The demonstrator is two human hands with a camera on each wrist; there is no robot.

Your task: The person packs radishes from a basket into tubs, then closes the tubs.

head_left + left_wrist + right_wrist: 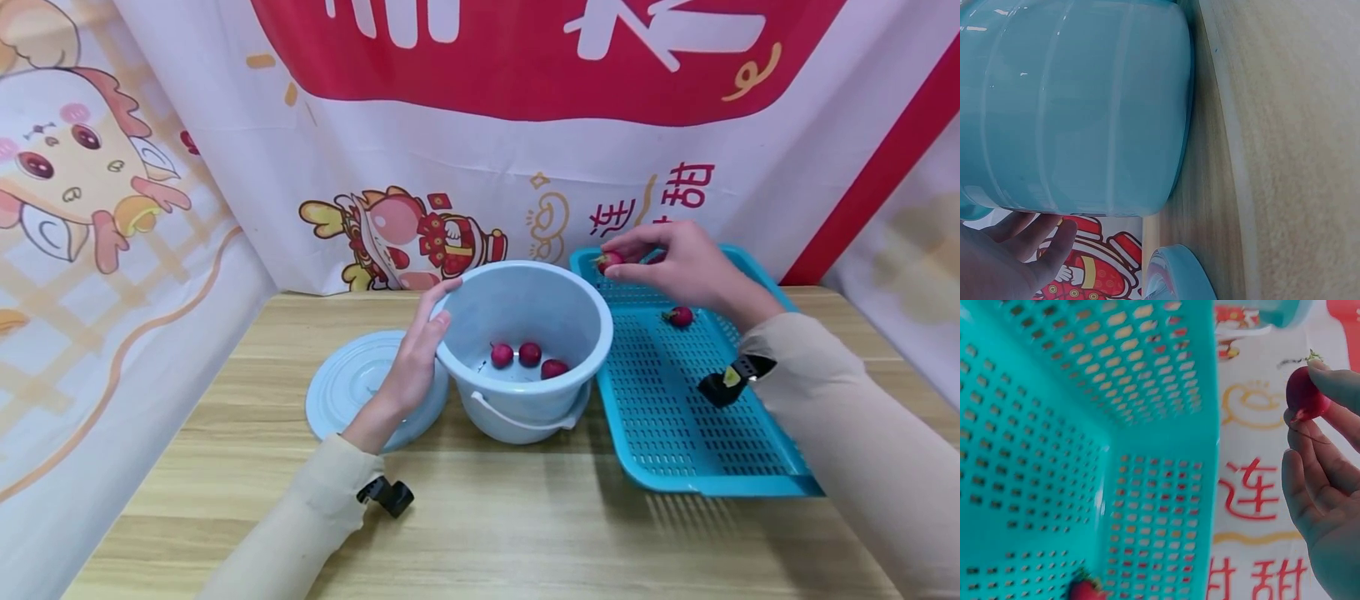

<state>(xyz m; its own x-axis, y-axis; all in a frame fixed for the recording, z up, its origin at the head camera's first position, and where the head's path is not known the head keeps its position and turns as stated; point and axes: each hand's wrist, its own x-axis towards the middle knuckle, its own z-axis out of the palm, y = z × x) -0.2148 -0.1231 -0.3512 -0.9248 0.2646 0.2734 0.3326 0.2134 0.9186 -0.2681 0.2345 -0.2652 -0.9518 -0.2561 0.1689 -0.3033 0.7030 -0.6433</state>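
Note:
A light-blue bucket (517, 417) stands upright on the table with several red radishes (529, 354) on its floor. My left hand (411, 367) rests on the bucket's left rim; in the left wrist view its fingers (1054, 247) lie along the bucket's side. Between thumb and fingers, my right hand (686, 267) pinches a radish (1305, 394) with a short green stub and a thin root. That hand is over the back left corner of the turquoise basket (622, 450). Another radish (679, 317) lies in the basket below it.
The bucket's round lid (337, 392) lies flat on the wooden table (480, 533), left of the bucket and partly behind my left hand. The bucket's handle (517, 425) hangs down in front. A printed cloth (480, 167) hangs along the table's back edge.

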